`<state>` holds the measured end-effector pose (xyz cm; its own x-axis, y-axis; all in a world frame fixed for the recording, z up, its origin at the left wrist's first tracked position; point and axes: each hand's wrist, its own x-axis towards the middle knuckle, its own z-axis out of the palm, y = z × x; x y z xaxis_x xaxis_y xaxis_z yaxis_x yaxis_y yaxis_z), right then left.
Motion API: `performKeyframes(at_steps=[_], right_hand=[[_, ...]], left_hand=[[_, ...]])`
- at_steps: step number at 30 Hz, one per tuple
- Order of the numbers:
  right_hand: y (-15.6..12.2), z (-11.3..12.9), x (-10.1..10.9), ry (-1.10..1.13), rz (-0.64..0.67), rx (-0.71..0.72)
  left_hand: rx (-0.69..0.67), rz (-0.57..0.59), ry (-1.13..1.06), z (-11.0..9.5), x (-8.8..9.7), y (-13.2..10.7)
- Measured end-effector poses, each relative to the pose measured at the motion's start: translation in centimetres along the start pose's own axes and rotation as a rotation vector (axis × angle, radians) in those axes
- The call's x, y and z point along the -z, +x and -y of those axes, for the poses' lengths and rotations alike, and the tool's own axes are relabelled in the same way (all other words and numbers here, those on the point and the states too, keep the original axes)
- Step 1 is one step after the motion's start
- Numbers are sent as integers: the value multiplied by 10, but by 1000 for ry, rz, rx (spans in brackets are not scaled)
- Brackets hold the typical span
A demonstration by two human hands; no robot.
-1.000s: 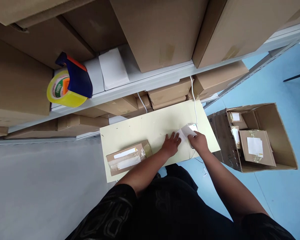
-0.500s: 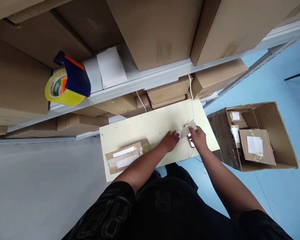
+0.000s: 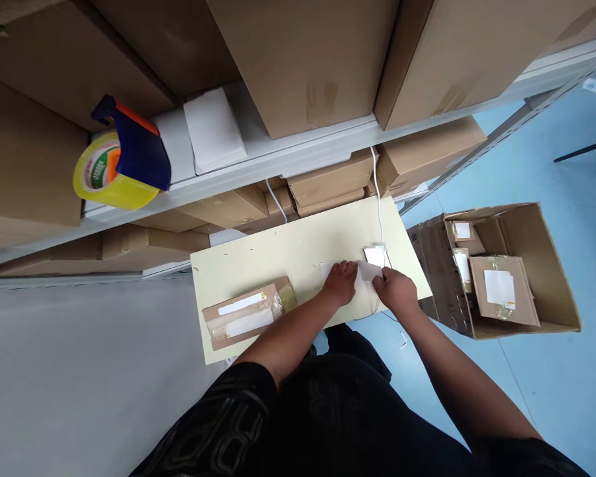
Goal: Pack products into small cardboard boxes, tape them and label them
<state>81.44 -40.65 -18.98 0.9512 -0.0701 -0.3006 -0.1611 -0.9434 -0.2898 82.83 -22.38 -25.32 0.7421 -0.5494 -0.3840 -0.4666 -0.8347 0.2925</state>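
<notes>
A small white paper slip (image 3: 370, 270) is stretched between my two hands, low over the cream tabletop (image 3: 248, 255). My right hand (image 3: 397, 291) pinches its right end between thumb and fingers. Closed, with the fingers bunched together, my left hand (image 3: 340, 283) is on the slip's left part; a white edge of paper shows to the left of its knuckles. Just beyond the slip lies a phone (image 3: 376, 256) with a bright screen, partly covered by the paper. A taped cardboard parcel (image 3: 248, 315) with white labels rests left of my left forearm.
A large open carton (image 3: 556, 278) with several labelled parcels stands on the blue floor at right. Above the table, a shelf (image 3: 298, 159) holds big cardboard boxes (image 3: 318, 66), a tape dispenser (image 3: 124, 156) and a white paper stack (image 3: 213, 132). A white cable (image 3: 379, 199) hangs down.
My right hand has lowered and pulled the slip flatter, uncovering more of the phone. My left hand's fingers have drawn together at the slip.
</notes>
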Motion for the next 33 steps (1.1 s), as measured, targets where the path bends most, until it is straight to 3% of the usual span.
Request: performKeyframes(at_steps=[7, 16, 23, 28, 33], right_hand=[[-17, -4, -13, -182, 18, 129], [-19, -8, -14, -207, 35, 221], [-50, -21, -11, -222, 19, 349], [-60, -22, -12, -140, -8, 200], [-37, -17, -15, -79, -21, 20]], left_hand=[[80, -8, -13, -14, 2, 8], [117, -33, -45, -13, -1, 10], [113, -19, -51, -15, -3, 10], [93, -42, -13, -17, -15, -3], [45, -76, -30, -12, -23, -19]])
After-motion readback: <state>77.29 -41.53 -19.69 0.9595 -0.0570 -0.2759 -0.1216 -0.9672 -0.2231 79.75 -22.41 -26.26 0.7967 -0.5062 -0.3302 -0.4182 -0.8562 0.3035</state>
